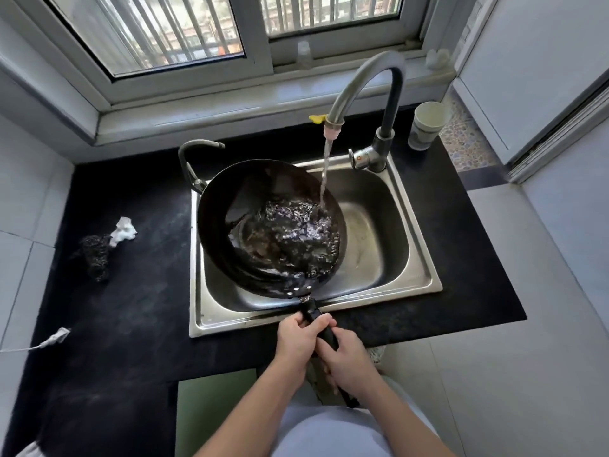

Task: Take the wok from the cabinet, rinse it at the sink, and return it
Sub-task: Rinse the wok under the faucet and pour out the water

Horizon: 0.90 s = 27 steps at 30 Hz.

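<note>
A black wok (pixel 230 206) is held over the steel sink (pixel 425 275), tilted down toward the right, with water pooled and rippling in its lower half. Water streams from the tall faucet (pixel 365 84) into the wok's right side. The wok's long black handle (pixel 313 313) reaches back over the sink's front rim. My left hand (pixel 298 339) grips the handle closest to the pan. My right hand (pixel 346 361) grips it just behind. The handle's far end pokes out below my right wrist.
The sink is set in a black countertop (pixel 131 308). A dark scouring pad (pixel 95 258) and a crumpled white tissue (pixel 123 230) lie at left. A paper cup (pixel 426 125) stands at the back right. A small second tap (pixel 192 163) rises behind the wok.
</note>
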### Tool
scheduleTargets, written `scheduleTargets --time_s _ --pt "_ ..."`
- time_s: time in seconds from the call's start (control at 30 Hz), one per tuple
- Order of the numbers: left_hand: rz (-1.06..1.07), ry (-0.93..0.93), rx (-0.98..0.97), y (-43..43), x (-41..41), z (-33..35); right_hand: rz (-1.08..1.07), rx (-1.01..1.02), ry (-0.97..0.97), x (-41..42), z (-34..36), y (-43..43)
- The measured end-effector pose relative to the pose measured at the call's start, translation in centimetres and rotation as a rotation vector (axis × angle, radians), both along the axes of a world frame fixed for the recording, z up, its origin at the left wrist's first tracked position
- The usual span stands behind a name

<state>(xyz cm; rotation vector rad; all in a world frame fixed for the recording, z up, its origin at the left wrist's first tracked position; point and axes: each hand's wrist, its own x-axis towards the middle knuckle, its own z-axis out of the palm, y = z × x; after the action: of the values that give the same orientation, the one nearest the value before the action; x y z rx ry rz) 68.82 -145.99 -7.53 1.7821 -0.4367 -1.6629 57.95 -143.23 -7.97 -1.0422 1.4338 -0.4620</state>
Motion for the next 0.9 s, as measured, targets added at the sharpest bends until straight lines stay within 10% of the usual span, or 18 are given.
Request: scheduleTargets --time_s 0.9 --pt "0.102 0.565 0.028 -1.9 -1.2 -0.3 0.155 -0.162 0.345 -2.4 2.1 -2.2"
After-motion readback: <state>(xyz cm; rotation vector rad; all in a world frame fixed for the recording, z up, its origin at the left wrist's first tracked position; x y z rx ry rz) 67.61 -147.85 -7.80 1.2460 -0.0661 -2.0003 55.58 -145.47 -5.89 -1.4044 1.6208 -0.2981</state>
